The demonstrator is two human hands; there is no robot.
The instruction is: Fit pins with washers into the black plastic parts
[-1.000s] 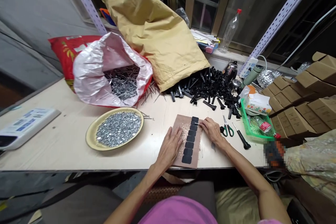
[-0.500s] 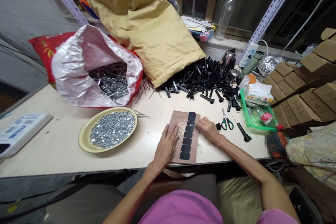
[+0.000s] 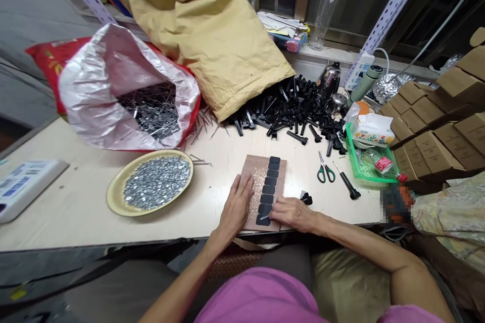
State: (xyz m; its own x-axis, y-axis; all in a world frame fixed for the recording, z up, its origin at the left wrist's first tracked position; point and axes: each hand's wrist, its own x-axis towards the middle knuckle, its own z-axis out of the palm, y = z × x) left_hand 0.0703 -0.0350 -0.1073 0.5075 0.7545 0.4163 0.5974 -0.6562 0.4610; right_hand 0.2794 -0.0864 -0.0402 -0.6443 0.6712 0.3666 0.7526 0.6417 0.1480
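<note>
A reddish-brown board point(image 3: 281, 174) with a worn, scratched middle lies near the table's front edge. Down its right side runs a column of several black rounded pads point(image 3: 268, 190). My left hand point(image 3: 238, 202) rests flat on the board's left edge, fingers stretched out. My right hand point(image 3: 293, 213) is closed round a slim tool with a black end point(image 3: 307, 199), which sticks out behind the hand. Its thin pale metal tip point(image 3: 264, 217) touches the lowest pad; my fingers hide the middle of the tool. Green-handled scissors point(image 3: 326, 173) and a black-handled metal rod point(image 3: 347, 181) lie to the right.
A bowl of metal washers point(image 3: 113, 201) and an open sack of nails point(image 3: 87, 106) stand left. Behind are a large paper bag point(image 3: 227, 50) and a heap of black plastic parts point(image 3: 280, 111). A green basket point(image 3: 350, 161) and cardboard boxes point(image 3: 432, 151) stand right.
My right hand has moved down the column toward me, taking the tool from an upper pad to the lowest one. My left hand stays flat on the board. The view has shifted slightly.
</note>
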